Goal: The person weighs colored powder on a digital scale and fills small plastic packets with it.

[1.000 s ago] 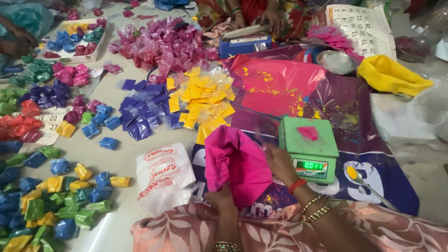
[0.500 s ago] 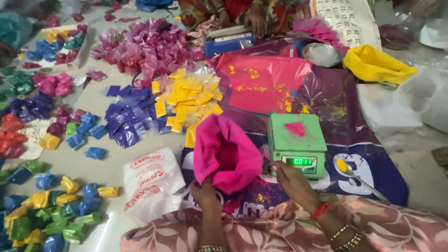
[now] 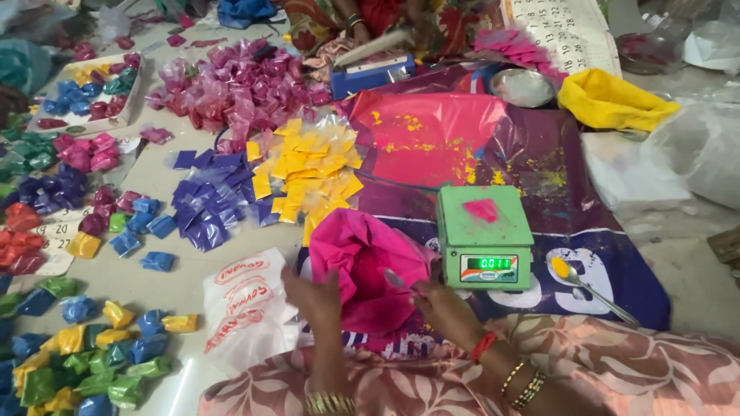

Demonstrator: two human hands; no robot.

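Observation:
My left hand (image 3: 312, 294) grips the left rim of an open pink bag (image 3: 368, 270) of pink powder, low in the middle of the view. My right hand (image 3: 445, 306) holds a small metal spoon (image 3: 398, 280) whose bowl points into the bag's mouth. Just right of the bag stands a green digital scale (image 3: 484, 235) with a small heap of pink powder (image 3: 483, 209) on its pan and its display lit.
A second spoon (image 3: 587, 286) with yellow powder lies right of the scale. Yellow packets (image 3: 308, 173), blue-purple packets (image 3: 206, 202) and pink packets (image 3: 239, 88) lie in piles beyond. Mixed coloured packets (image 3: 85, 354) cover the left side. Another person sits at the far edge.
My right hand has moved from beside the scale to the mouth of the pink bag with the spoon. My left hand still holds the bag's rim.

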